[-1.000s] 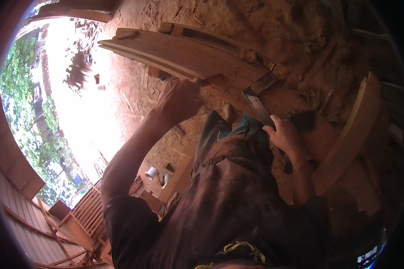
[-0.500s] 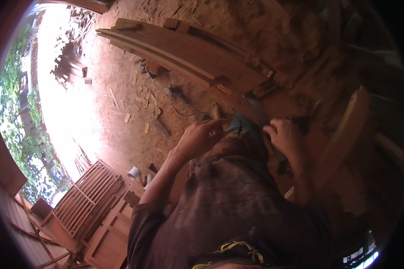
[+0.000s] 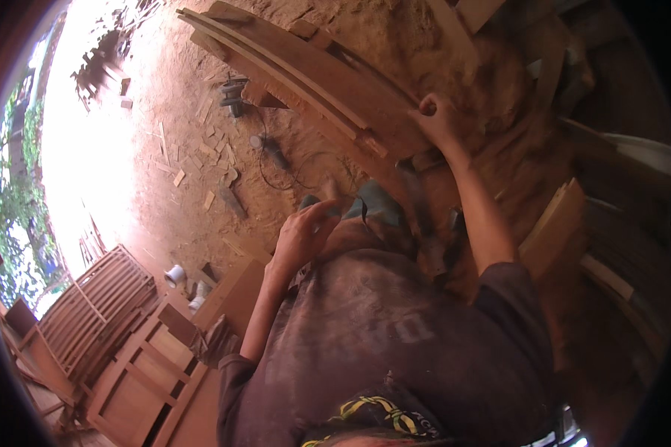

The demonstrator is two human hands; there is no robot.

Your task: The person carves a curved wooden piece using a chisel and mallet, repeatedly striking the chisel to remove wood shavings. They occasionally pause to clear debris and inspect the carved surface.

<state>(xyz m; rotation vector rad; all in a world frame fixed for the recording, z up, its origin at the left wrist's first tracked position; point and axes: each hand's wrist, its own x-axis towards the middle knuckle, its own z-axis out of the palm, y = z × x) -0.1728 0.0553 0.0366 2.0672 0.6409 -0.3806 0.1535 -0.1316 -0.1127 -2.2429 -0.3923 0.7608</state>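
My right hand [image 3: 438, 121] reaches out to the right edge of the long wooden workpiece [image 3: 306, 74], a board with thin strips along its left side. Its fingers are curled with the thumb into a ring, and what they hold, if anything, cannot be made out. My left hand [image 3: 304, 235] hangs before my waist, fingers loosely bent and apart from the thumb, with nothing visible in it. Just beyond it are the green cloth [image 3: 380, 203] over my legs and a bare foot [image 3: 330, 188]. A dark flat tool or bar [image 3: 414, 195] lies at the near end of the board.
A corded power tool [image 3: 274, 153] and another dark machine [image 3: 232, 97] lie on the dusty ground among wood offcuts [image 3: 201, 158]. At left stand a slatted wooden frame [image 3: 97, 305], a panelled wooden piece [image 3: 153, 365] and a white roll [image 3: 174, 276]. Stacked planks [image 3: 555, 216] lie at right.
My right hand has moved forward from beside my lap to the board's right edge, its arm now stretched out. My left hand has drawn slightly back and left. The view has shifted.
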